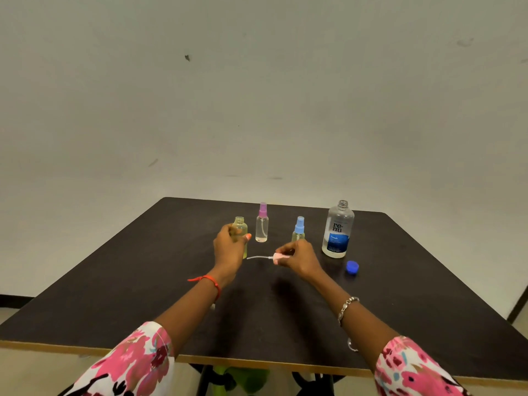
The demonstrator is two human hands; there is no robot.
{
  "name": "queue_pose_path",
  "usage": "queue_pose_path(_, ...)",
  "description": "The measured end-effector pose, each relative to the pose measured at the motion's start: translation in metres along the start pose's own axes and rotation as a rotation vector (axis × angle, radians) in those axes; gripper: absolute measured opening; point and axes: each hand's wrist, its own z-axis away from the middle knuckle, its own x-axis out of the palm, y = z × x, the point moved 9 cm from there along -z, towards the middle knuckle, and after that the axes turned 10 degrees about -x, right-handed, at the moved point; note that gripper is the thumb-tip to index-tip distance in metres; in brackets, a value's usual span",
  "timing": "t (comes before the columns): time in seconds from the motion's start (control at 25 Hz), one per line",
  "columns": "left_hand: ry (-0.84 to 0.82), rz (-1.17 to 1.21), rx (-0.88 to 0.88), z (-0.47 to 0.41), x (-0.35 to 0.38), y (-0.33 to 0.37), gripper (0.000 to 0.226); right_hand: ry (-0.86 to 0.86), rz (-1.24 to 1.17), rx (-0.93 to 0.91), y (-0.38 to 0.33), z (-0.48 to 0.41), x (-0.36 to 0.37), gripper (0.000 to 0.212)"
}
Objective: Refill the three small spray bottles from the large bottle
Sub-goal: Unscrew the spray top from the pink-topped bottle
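My left hand [228, 247] grips a small clear bottle [240, 228] with yellowish liquid; its neck is open, with no top on it. My right hand [300, 257] holds that bottle's pink spray head [276, 258] sideways just above the table, its thin dip tube pointing left. A small spray bottle with a purple top [262, 224] stands behind, and one with a blue top [299, 230] stands just beyond my right hand. The large clear bottle [338, 230], blue label, stands uncapped at the right. Its blue cap [352, 267] lies in front of it.
Everything rests on a dark square table [143, 295] with a light wooden edge, set against a plain pale wall. A black base and something green show under the table's near edge.
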Motion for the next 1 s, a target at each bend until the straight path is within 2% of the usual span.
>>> queue_pose_path(0.28, -0.037, 0.010, -0.009, 0.002, 0.006, -0.001, 0.039, 0.029, 0.042, 0.074, 0.024, 0.010, 0.021, 0.035)
queue_pose_path(0.84, -0.081, 0.028, -0.014, 0.001, 0.015, -0.006, 0.037, 0.036, 0.053, 0.064, 0.035, 0.007, 0.022, 0.046)
queue_pose_path(1.0, -0.093, 0.030, -0.017, 0.000, 0.018, -0.008, 0.036, 0.184, 0.022, 0.015, 0.027, 0.004, 0.006, 0.037)
